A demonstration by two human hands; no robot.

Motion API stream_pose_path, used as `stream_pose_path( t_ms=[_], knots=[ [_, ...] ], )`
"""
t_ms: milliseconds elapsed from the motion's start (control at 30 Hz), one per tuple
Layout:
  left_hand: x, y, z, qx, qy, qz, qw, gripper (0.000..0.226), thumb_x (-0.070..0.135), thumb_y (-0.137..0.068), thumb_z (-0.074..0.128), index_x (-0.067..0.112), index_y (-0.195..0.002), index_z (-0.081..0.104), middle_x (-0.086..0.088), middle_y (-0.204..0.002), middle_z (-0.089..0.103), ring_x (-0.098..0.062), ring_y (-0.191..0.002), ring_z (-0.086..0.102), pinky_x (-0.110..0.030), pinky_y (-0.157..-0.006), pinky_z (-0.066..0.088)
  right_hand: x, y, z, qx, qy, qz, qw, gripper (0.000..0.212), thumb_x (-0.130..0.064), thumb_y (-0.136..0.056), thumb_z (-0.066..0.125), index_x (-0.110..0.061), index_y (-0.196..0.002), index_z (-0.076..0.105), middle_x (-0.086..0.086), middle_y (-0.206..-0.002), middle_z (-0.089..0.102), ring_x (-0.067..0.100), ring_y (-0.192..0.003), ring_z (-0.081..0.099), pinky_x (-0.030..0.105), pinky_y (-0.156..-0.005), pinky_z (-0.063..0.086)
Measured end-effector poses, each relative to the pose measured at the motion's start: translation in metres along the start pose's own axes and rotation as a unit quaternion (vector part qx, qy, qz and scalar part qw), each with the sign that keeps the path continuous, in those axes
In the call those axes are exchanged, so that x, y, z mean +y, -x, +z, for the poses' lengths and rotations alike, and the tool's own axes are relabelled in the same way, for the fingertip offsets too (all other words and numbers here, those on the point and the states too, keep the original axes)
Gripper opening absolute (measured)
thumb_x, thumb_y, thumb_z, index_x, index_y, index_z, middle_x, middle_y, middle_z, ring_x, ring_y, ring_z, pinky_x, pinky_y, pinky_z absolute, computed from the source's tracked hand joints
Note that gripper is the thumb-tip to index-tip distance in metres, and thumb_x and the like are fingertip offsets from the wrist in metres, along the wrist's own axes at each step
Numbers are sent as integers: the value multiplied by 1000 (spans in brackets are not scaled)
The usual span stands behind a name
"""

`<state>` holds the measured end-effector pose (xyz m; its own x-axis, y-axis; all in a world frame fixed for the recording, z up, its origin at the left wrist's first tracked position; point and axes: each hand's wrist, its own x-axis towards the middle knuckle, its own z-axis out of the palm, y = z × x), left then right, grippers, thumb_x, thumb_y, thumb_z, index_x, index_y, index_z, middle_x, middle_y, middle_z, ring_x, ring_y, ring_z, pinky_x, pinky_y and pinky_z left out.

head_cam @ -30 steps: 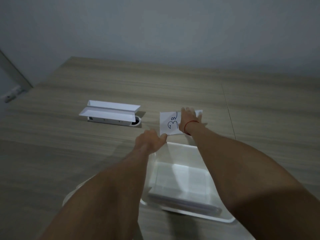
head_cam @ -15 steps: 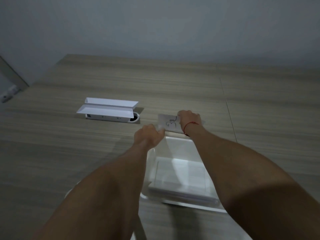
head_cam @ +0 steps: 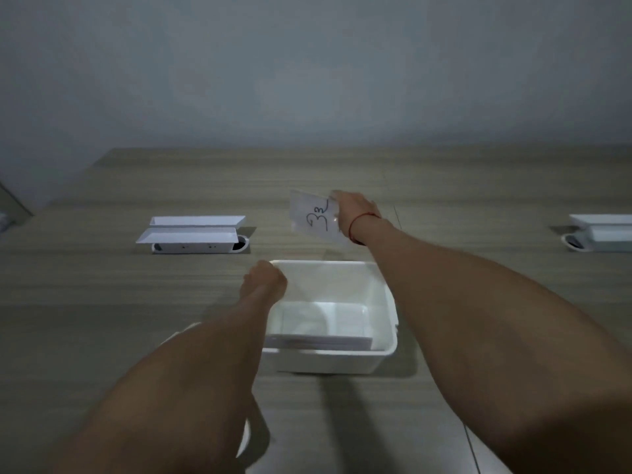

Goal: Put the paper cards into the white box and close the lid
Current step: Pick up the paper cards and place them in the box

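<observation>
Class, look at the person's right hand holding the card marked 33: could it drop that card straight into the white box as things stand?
Probably yes: the right hand holds the card just beyond the white box, whose top is open.

Both forearms are bare, with no sleeves in view. The right hand [head_cam: 354,208] wears a thin red string [head_cam: 360,220] around its wrist.

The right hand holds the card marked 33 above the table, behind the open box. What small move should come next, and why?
Probably bring the right hand toward the body and lower the card into the white box. The card is lifted off the table, the box is open, and a stack of cards already lies inside.
</observation>
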<state>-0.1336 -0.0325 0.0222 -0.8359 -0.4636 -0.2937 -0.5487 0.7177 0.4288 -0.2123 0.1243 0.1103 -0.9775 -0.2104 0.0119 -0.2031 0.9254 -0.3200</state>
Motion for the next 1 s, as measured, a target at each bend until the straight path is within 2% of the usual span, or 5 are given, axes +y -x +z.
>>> stream_pose_path(
  t_ms=[233,333,633,867,1000],
  knots=[
    [-19,53,0,6,26,-4,1000,45,1,-88,47,-2,-134,44,-21,-133,54,-37,-118,57,-42,-92,50,3,51,-22,-8,-28,-41,999,31,-14,-95,48,-18,-125,51,17,-125,61,34,-108,60,31,-81,45],
    [-26,69,0,0,49,-8,999,49,2,-89,48,-1,-136,36,-22,-136,49,-39,-121,54,-46,-97,50,0,69,-23,-31,-49,-47,997,35,-23,-96,46,-17,-130,50,17,-130,58,36,-116,56,39,-95,46],
    [-39,84,-6,-25,16,16,999,35,1,-91,46,-6,-124,56,-23,-127,61,-37,-118,59,-37,-91,49,0,105,0,-163,-25,-32,986,42,-27,-96,48,-18,-137,48,10,-142,49,30,-127,50,38,-103,40],
    [-53,91,-9,-7,47,1,999,33,-2,-92,44,-10,-122,56,-25,-127,61,-39,-119,57,-39,-93,46,-6,120,61,-314,47,-5,948,36,-21,-78,54,-18,-111,69,6,-123,68,17,-85,62,26,-85,48],
    [-61,87,-15,0,49,3,999,30,0,-90,45,-13,-114,60,-27,-121,64,-41,-114,60,-39,-89,49,-16,126,55,-273,50,-15,961,21,-22,-88,49,-11,-75,61,9,-90,64,25,-85,56,26,-84,43]
  ],
)
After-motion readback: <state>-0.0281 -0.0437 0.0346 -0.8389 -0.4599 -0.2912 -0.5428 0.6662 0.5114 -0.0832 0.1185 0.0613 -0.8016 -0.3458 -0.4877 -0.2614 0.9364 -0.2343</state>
